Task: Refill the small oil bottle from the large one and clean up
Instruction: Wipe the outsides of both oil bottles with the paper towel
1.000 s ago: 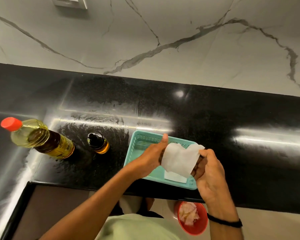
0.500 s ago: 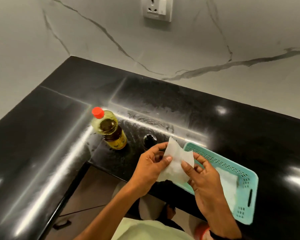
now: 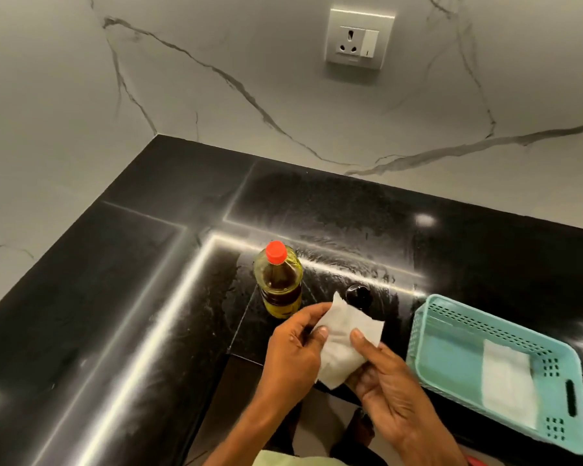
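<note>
The large oil bottle [image 3: 278, 280], clear with yellow oil and a red cap, stands upright on the black counter [image 3: 115, 297]. Just right of it stands the small dark bottle [image 3: 359, 295] with a black top, its lower part hidden behind a white paper tissue [image 3: 342, 338]. My left hand [image 3: 293, 354] and my right hand [image 3: 389, 381] both hold that tissue, folded, in front of the bottles over the counter's front edge.
A teal plastic basket [image 3: 451, 331] sits on the counter at the right with another white tissue [image 3: 509, 381] lying in it. A wall socket [image 3: 359, 45] is on the marble backsplash. The counter turns a corner at the left.
The view has swung left and up. Both hands carried the tissue from over the basket leftward, to in front of the two bottles, and have folded it smaller.
</note>
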Available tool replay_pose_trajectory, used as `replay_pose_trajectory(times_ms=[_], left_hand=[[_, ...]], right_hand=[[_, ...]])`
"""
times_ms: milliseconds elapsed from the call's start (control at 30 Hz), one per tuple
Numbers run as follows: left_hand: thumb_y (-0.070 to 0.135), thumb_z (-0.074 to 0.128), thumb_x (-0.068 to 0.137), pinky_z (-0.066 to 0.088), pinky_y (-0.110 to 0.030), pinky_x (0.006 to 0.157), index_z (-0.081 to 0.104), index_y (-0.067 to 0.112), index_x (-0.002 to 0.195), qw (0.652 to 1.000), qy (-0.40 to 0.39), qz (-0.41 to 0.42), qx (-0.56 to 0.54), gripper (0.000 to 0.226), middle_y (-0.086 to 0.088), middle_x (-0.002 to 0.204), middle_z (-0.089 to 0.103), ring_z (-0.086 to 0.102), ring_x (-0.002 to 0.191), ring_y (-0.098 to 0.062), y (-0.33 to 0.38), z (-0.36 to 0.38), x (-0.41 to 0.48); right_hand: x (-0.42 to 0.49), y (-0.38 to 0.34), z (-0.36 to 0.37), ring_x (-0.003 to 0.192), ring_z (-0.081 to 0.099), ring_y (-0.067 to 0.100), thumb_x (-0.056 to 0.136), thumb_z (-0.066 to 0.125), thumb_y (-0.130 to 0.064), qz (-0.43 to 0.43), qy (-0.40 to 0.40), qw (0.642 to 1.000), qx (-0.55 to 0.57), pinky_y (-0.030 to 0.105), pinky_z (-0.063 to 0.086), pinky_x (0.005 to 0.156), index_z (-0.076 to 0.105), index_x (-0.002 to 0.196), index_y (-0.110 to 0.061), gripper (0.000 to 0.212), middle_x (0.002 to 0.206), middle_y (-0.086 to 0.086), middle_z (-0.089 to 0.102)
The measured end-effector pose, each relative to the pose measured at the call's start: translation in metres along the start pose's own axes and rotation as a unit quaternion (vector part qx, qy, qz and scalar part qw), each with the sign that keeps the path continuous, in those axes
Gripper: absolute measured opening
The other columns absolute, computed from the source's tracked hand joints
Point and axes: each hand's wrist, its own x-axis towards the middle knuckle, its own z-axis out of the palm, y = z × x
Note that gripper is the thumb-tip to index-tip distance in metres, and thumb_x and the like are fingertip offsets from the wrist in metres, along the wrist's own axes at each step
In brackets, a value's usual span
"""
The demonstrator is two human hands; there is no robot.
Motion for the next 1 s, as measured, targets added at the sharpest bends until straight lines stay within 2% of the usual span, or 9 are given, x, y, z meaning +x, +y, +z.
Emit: replay_pose_trajectory(times_ms=[167, 300, 400, 500, 600, 667, 767, 900, 1000], left_hand=[[0.019, 0.068, 0.091, 0.056, -0.019, 0.076, 0.066, 0.035, 0.119, 0.979, 0.068, 0.080, 0.175, 0.032, 0.016, 0.100, 0.071, 0.066, 0.091, 0.001, 0.022, -0.043, 0.000], [0.023, 0.068, 0.090, 0.055, -0.025, 0.074, 0.063, 0.026, 0.123, 0.905, 0.172, 0.224, 0.319, 0.033, 0.015, 0.105, 0.062, 0.062, 0.085, -0.004, 0.066, -0.072, 0.009], [0.025, 0.065, 0.092, 0.050, -0.029, 0.084, 0.055, 0.023, 0.136, 0.847, 0.130, 0.251, 0.450, 0.045, 0.002, 0.118, 0.059, 0.059, 0.096, -0.015, 0.088, -0.081, 0.035], [0.021, 0.067, 0.091, 0.042, -0.027, 0.088, 0.060, 0.021, 0.133, 0.813, 0.052, 0.254, 0.522, 0.043, -0.003, 0.123, 0.062, 0.057, 0.108, -0.023, 0.096, -0.078, 0.058], [0.005, 0.068, 0.086, 0.049, -0.032, 0.076, 0.071, 0.014, 0.114, 0.793, 0.004, 0.278, 0.542, 0.030, -0.007, 0.104, 0.068, 0.062, 0.092, -0.026, 0.095, -0.072, 0.067], [-0.004, 0.072, 0.079, 0.049, -0.030, 0.065, 0.075, 0.009, 0.105, 0.784, 0.000, 0.301, 0.542, 0.029, -0.009, 0.094, 0.070, 0.064, 0.081, -0.026, 0.090, -0.070, 0.067], [-0.006, 0.076, 0.076, 0.044, -0.028, 0.063, 0.075, 0.006, 0.107, 0.775, 0.024, 0.310, 0.550, 0.034, -0.011, 0.092, 0.073, 0.065, 0.077, -0.029, 0.086, -0.071, 0.068], [-0.005, 0.076, 0.078, 0.045, -0.027, 0.067, 0.072, 0.001, 0.111, 0.763, 0.047, 0.326, 0.556, 0.034, -0.013, 0.091, 0.076, 0.068, 0.072, -0.029, 0.084, -0.069, 0.071], [-0.007, 0.079, 0.074, 0.053, -0.032, 0.063, 0.072, 0.000, 0.110, 0.753, 0.057, 0.316, 0.574, 0.037, -0.015, 0.090, 0.076, 0.069, 0.069, -0.032, 0.081, -0.067, 0.074]], right_hand=[[0.012, 0.005, 0.025, 0.091, 0.072, 0.019, 0.095, 0.053, -0.004, -0.164, 0.038, 0.985, 0.025, 0.029, 0.061, 0.066, 0.063, 0.112, -0.006, 0.020, 0.105, 0.012, 0.073], [0.028, -0.002, 0.045, 0.096, 0.071, 0.012, 0.098, 0.050, -0.004, -0.292, 0.061, 0.947, -0.116, 0.032, 0.060, 0.078, 0.067, 0.114, -0.016, 0.026, 0.103, -0.004, 0.075], [0.041, -0.006, 0.058, 0.121, 0.057, 0.008, 0.100, 0.049, -0.007, -0.349, 0.062, 0.888, -0.294, 0.026, 0.050, 0.100, 0.052, 0.140, -0.020, 0.042, 0.138, -0.006, 0.057], [0.054, -0.002, 0.076, 0.139, 0.035, 0.003, 0.101, 0.044, -0.008, -0.390, 0.008, 0.818, -0.423, 0.026, 0.034, 0.115, 0.036, 0.150, -0.029, 0.054, 0.153, -0.011, 0.037], [0.068, 0.019, 0.085, 0.148, 0.013, 0.003, 0.102, 0.038, -0.007, -0.422, -0.075, 0.747, -0.508, 0.025, 0.017, 0.122, 0.020, 0.155, -0.027, 0.059, 0.162, -0.006, 0.015], [0.077, 0.035, 0.080, 0.150, 0.005, 0.004, 0.105, 0.034, -0.011, -0.454, -0.113, 0.725, -0.506, 0.022, 0.012, 0.122, 0.011, 0.156, -0.026, 0.058, 0.165, -0.008, 0.005], [0.092, 0.054, 0.063, 0.150, 0.015, 0.005, 0.106, 0.037, -0.018, -0.450, -0.116, 0.772, -0.434, 0.021, 0.018, 0.121, 0.014, 0.156, -0.025, 0.056, 0.163, -0.008, 0.016], [0.115, 0.071, 0.048, 0.133, 0.046, 0.007, 0.101, 0.038, -0.042, -0.315, -0.066, 0.873, -0.367, 0.039, 0.039, 0.113, 0.035, 0.150, -0.029, 0.051, 0.145, -0.001, 0.051], [0.117, 0.055, 0.059, 0.125, 0.057, 0.017, 0.103, 0.041, -0.034, -0.244, -0.064, 0.931, -0.263, 0.038, 0.045, 0.108, 0.061, 0.126, -0.031, 0.031, 0.129, -0.001, 0.065]])
